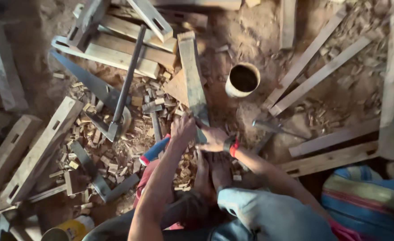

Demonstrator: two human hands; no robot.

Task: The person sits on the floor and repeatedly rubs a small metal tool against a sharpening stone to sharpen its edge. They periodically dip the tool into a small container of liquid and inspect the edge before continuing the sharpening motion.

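Observation:
A long wooden plank [191,71] lies on the dirt, pointing away from me, with its near end at my hands. My left hand [182,129] grips the near end from the left, fingers curled over it. From the right, my right hand [211,139] clasps the same end; a black and red band [231,146] is on its wrist. My bare feet [210,172] sit together just below the hands. A tool with a red and blue handle [154,151] lies under my left forearm.
A hand saw [87,80] and a metal-handled adze [124,85] lie at left among wood chips [112,156]. Mortised beams [36,151] sit far left, slats [313,67] at right. A round cup [243,79] stands beyond the plank. A yellow can [70,230] and a striped cloth [366,201] are nearby.

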